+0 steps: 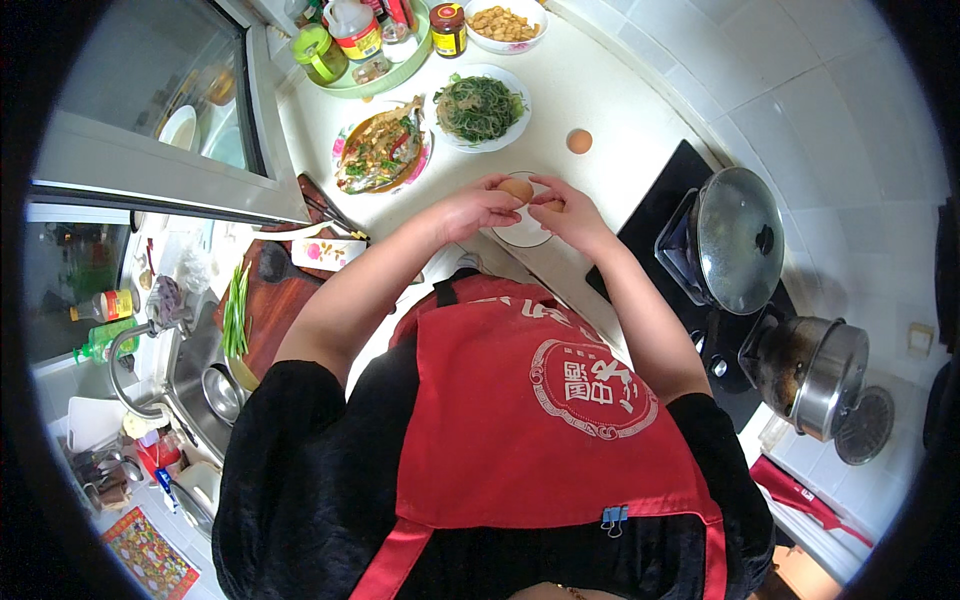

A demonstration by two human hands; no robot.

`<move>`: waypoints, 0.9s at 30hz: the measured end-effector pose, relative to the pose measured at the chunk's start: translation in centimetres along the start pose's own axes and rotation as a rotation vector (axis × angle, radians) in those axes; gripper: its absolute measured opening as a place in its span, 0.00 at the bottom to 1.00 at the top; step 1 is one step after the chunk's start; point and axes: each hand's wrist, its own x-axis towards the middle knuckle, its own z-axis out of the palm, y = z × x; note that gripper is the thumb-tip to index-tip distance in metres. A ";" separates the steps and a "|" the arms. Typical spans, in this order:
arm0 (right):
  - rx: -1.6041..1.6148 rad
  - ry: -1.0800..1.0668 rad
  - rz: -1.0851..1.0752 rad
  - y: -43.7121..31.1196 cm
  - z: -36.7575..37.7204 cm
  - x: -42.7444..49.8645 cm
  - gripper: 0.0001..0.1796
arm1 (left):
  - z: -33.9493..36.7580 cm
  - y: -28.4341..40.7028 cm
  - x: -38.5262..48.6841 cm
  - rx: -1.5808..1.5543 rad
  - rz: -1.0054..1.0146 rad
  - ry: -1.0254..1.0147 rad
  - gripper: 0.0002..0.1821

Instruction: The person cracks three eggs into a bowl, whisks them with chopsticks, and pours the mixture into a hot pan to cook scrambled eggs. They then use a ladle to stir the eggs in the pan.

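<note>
Over a round bowl or dish (525,232) on the white counter, my two hands are close together. My left hand (475,210) grips a brown egg (517,190) at its fingertips. Between the fingers of my right hand (571,217) is another brown piece, an egg or eggshell (553,205); which of the two cannot be told. A third brown egg (579,141) lies on the counter beyond the bowl. Past my left hand are a plate of cooked fish (381,150) and a plate of green vegetables with noodles (480,109).
At the right, a lidded pan (741,240) and a steel pot (806,375) stand on the black gas stove (660,202). At the left are a wooden cutting board (281,315) with green stalks (237,311), a cleaver (327,254) and the sink (196,367). Condiments fill a green tray (375,87) at the back.
</note>
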 end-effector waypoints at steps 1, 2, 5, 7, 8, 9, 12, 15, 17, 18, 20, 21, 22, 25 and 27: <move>-0.101 -0.016 -0.066 0.1 -0.1 0.1 0.26 | 0.2 0.3 0.0 0.060 -0.006 0.006 0.27; -0.098 -0.047 -0.061 0.1 -0.2 0.2 0.26 | 0.2 0.4 0.2 0.142 -0.019 -0.006 0.28; -0.073 -0.098 -0.048 0.1 -0.3 0.3 0.25 | 0.0 0.7 0.9 0.361 -0.024 -0.023 0.27; -0.029 -0.070 -0.043 0.8 -0.2 0.4 0.24 | -0.2 0.6 1.3 0.480 0.013 -0.014 0.25; -0.009 -0.057 -0.006 1.1 -0.2 0.5 0.24 | -0.2 0.4 1.4 0.503 0.026 0.023 0.26; 0.012 -0.044 0.032 1.4 -0.2 0.6 0.24 | -0.1 0.2 1.4 0.526 0.038 0.059 0.27; 0.018 -0.031 0.038 2.3 -0.3 1.0 0.24 | -0.7 -0.7 2.2 0.592 0.108 0.083 0.28; 0.021 -0.003 0.041 2.6 -0.4 1.2 0.24 | -1.0 -1.3 2.7 0.747 0.235 0.120 0.27; 0.031 0.024 0.057 2.7 -0.3 1.4 0.24 | -0.8 -1.2 2.8 0.854 0.288 0.161 0.25; 0.035 0.036 0.064 2.7 -0.2 1.5 0.23 | -0.5 -1.1 2.7 0.893 0.291 0.182 0.24; 0.060 0.051 0.075 2.9 0.1 1.7 0.22 | -0.6 -1.3 2.9 0.929 0.312 0.219 0.22; 0.082 0.055 0.079 3.0 0.2 1.8 0.21 | -0.6 -1.7 3.1 0.923 0.331 0.233 0.22; 0.104 0.059 0.083 3.1 0.3 1.9 0.21 | -0.7 -1.9 3.3 0.918 0.349 0.247 0.22; 0.112 0.100 0.094 3.4 0.6 2.1 0.20 | -0.4 -2.2 3.2 0.869 0.355 0.263 0.22; 0.097 0.105 0.090 3.4 0.6 2.1 0.21 | -0.2 -2.1 3.1 0.859 0.348 0.260 0.23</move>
